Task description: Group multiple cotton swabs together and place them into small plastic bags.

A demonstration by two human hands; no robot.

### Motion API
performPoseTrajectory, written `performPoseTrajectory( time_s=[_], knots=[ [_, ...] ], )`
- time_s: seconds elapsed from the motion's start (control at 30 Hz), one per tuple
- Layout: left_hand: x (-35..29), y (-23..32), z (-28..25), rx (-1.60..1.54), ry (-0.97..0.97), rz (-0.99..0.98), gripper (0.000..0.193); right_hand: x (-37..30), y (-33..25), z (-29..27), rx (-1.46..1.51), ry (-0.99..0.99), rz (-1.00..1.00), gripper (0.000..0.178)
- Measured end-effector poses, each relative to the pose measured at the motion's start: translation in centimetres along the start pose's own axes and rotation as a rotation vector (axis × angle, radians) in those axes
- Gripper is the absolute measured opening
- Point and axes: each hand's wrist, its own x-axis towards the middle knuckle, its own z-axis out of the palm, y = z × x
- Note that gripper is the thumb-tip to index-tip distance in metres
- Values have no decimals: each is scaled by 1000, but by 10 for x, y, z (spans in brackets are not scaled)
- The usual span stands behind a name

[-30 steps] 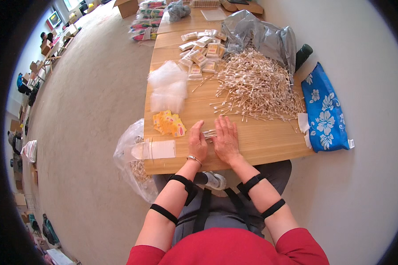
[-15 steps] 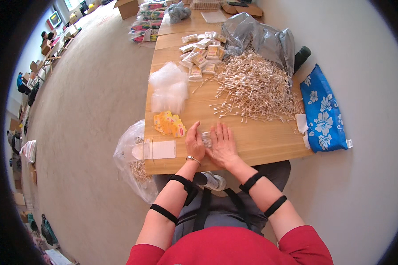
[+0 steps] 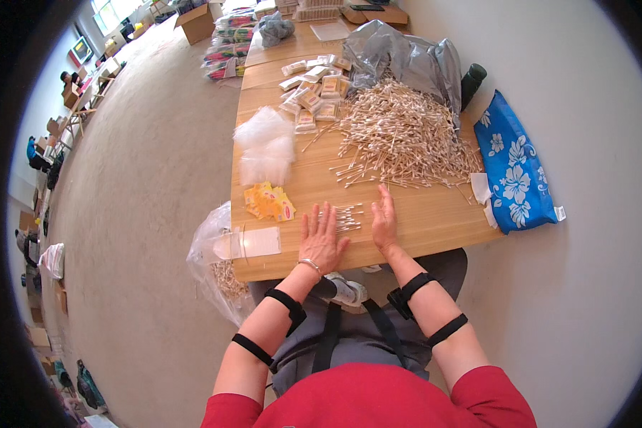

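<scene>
Perhaps my flat, spread left hand (image 3: 320,244), pressing unevenly, could skew these white-tipped cotton swabs (image 3: 348,218) past my unclenched right hand (image 3: 385,225).

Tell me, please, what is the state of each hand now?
Left hand: open, palm down, fingers over the small group of cotton swabs.
Right hand: open, holding nothing, just right of the swabs, not touching them.

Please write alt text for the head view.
A bare left hand lies palm down at one end of some cotton swabs on a wooden table; the right hand is apart, to their right. Beyond lies a large swab heap.
</scene>
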Motion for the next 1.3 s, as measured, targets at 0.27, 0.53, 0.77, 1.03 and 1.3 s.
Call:
performPoseTrajectory(
  time_s=[0.27,0.53,0.77,1.03,1.3],
  knots=[
    [17,19,-12,159,-275,45,86,-3,7,8,-20,68,-126,43],
    [14,4,1,89,-47,48,77,9,-11,0,-661,-209,-389,25],
    [15,3,1,-20,4,32,72,16,-1,-5,-582,-20,-345,31],
    [23,-9,6,-841,362,-258,47,4,10,20,10,131,-65,40],
    [17,-3,10,-1200,361,-394,49,-12,-7,63,218,12,-32,41]
  ],
)
